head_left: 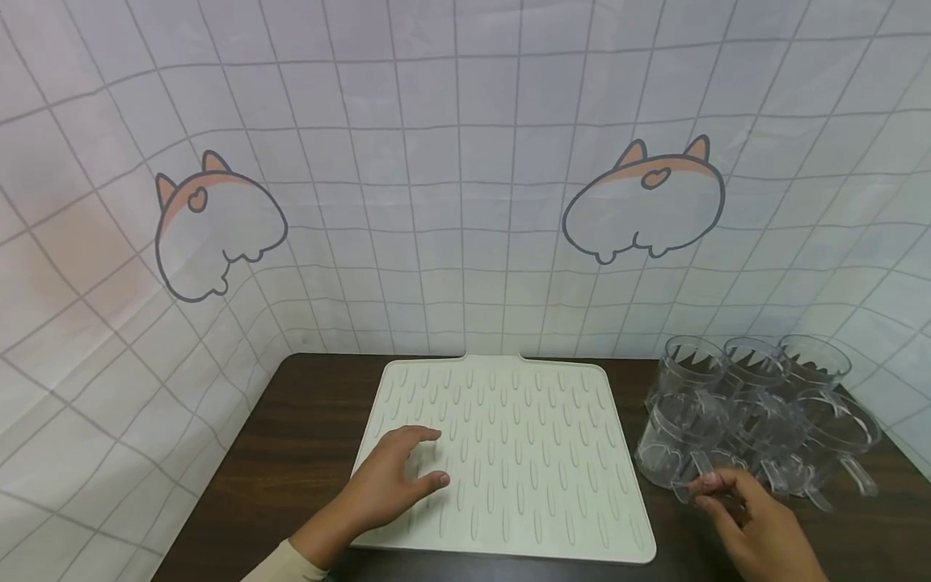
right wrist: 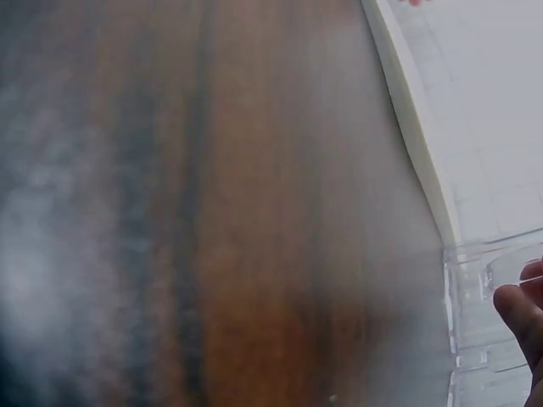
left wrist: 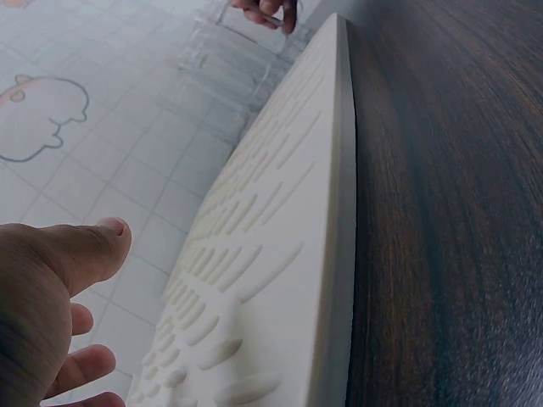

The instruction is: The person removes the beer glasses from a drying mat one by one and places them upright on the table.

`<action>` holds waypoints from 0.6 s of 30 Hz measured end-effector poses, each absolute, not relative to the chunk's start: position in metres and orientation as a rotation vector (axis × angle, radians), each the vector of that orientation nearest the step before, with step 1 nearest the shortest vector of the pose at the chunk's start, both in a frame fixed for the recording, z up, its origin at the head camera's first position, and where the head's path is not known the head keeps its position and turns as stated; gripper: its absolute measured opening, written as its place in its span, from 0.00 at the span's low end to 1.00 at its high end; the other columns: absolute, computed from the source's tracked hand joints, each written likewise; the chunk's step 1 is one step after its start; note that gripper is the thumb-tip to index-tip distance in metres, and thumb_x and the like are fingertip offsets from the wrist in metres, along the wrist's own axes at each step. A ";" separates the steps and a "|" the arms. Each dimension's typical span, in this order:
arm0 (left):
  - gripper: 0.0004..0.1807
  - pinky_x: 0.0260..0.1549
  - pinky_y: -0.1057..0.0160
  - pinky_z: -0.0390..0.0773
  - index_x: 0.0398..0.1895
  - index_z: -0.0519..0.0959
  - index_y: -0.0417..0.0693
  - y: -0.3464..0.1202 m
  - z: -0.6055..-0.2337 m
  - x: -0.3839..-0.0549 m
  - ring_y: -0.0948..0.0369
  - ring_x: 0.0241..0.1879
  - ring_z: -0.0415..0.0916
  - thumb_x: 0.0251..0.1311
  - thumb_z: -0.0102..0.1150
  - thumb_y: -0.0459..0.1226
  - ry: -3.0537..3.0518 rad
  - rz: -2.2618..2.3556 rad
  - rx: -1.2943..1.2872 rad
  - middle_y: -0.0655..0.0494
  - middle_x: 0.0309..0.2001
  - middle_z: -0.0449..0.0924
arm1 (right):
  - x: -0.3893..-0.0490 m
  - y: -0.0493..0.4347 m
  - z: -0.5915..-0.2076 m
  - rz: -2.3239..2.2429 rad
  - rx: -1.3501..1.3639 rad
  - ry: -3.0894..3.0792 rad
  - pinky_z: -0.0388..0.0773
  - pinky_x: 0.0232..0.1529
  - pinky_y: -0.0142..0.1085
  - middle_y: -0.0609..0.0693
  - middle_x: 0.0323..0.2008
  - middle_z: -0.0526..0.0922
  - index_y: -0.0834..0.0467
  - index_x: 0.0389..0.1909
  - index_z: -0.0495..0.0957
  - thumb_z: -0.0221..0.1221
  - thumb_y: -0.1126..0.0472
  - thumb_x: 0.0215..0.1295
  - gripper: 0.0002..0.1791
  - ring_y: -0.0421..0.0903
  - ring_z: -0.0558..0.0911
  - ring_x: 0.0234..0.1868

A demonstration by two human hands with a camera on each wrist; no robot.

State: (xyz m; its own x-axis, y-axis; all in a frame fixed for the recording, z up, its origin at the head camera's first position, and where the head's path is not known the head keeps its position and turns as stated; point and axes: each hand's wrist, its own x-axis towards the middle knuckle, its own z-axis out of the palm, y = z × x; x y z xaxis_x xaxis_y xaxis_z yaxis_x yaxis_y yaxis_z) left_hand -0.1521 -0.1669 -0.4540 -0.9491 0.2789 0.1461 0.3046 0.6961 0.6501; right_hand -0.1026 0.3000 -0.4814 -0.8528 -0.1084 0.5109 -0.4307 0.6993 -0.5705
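Note:
Several clear mugs stand in two rows at the right of the table. My right hand [head_left: 760,517] pinches the handle [head_left: 701,464] of the front-left mug [head_left: 662,453] between thumb and fingers. In the right wrist view, the fingertips [right wrist: 509,301] are at the clear mug wall. Over the left part of a white ridged drying mat [head_left: 509,461] hovers my left hand [head_left: 389,481], thumb and fingers spread apart and holding nothing. The left wrist view shows the same hand [left wrist: 51,297] above the mat's raised ridges.
Close behind and beside the gripped mug are other clear mugs [head_left: 829,428], their handles pointing forward. The dark wooden table [head_left: 276,461] shows on both sides of the mat. A white gridded cloth [head_left: 494,202] with cartoon animal prints hangs along the back and sides.

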 end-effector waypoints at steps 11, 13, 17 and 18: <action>0.30 0.64 0.42 0.68 0.63 0.78 0.51 -0.170 -0.450 -0.153 0.47 0.69 0.67 0.59 0.74 0.49 -2.855 -1.099 -0.452 0.52 0.65 0.75 | -0.091 0.292 -0.473 0.976 0.137 -2.543 0.78 0.31 0.21 0.55 0.41 0.87 0.61 0.48 0.76 0.69 0.70 0.63 0.15 0.25 0.81 0.36; 0.30 0.64 0.41 0.68 0.64 0.78 0.52 -0.171 -0.449 -0.153 0.47 0.69 0.67 0.60 0.74 0.48 -2.854 -1.103 -0.440 0.53 0.65 0.75 | -0.085 0.292 -0.468 1.009 0.012 -2.535 0.78 0.27 0.23 0.55 0.36 0.87 0.62 0.48 0.77 0.66 0.66 0.68 0.11 0.27 0.82 0.31; 0.29 0.65 0.42 0.67 0.65 0.77 0.52 -0.172 -0.445 -0.153 0.48 0.70 0.66 0.62 0.72 0.49 -2.850 -1.068 -0.436 0.54 0.66 0.75 | -0.075 0.293 -0.454 1.010 -0.080 -2.449 0.73 0.21 0.24 0.46 0.23 0.82 0.62 0.42 0.77 0.61 0.67 0.71 0.04 0.35 0.78 0.19; 0.29 0.65 0.42 0.67 0.65 0.77 0.51 -0.173 -0.443 -0.154 0.49 0.70 0.66 0.62 0.71 0.49 -2.847 -1.049 -0.442 0.54 0.66 0.75 | -0.075 0.293 -0.450 0.999 -0.059 -2.429 0.72 0.21 0.24 0.43 0.21 0.80 0.62 0.41 0.78 0.61 0.68 0.70 0.03 0.35 0.77 0.18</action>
